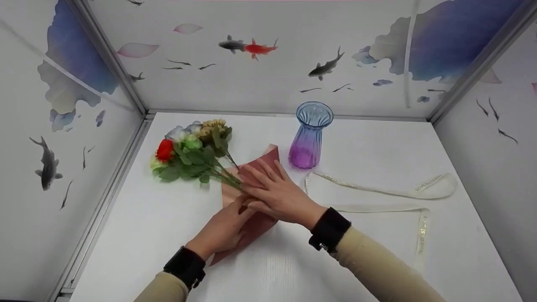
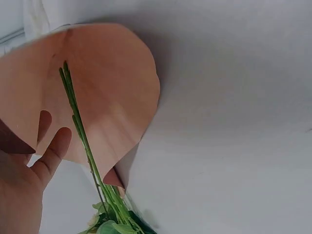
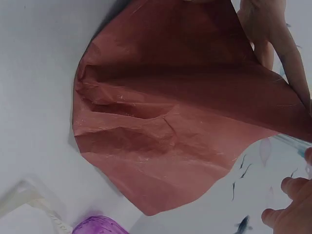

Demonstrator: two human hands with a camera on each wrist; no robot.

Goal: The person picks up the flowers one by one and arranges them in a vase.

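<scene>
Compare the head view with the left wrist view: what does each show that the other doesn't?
Only the head view shows the red flower, the whole vase and the black wristbands.

Only the left wrist view shows the stem ends, seen against the paper; in the head view they are hidden.

Both show the left hand, the paper, the green stems and some leaves.

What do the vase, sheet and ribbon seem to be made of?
Vase: probably glossy glass, being see-through with highlights; clear plastic is possible. Sheet: likely paper or thin film with a slight sheen, showing creases. Ribbon: seemingly fabric, thin and looped, with gold lettering; its finish is unclear.
</scene>
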